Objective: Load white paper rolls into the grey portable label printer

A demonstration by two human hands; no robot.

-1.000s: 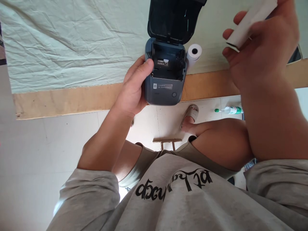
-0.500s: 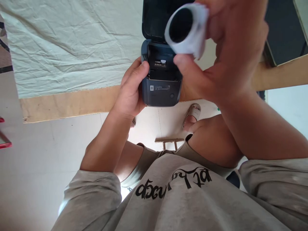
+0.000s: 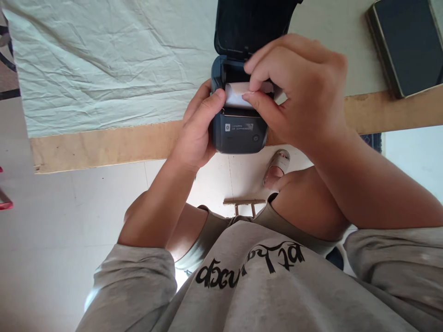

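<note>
A small dark grey label printer [image 3: 240,133] stands at the table's front edge with its lid [image 3: 252,25] tipped open. My left hand [image 3: 197,129] grips the printer's left side, thumb on its top rim. My right hand [image 3: 297,92] reaches over the open bay, its fingers pinched on a white paper roll [image 3: 237,96] that sits in the bay. Most of the roll is hidden under my fingers.
A wrinkled pale green cloth [image 3: 104,64] covers the wooden table [image 3: 104,145]. A dark flat device [image 3: 406,44] lies at the right on the table. Below are the tiled floor, my knees and a sandalled foot [image 3: 277,163].
My right hand has come down from in front of the camera with the paper roll and set it into the printer's open bay. My left hand kept its hold on the printer.
</note>
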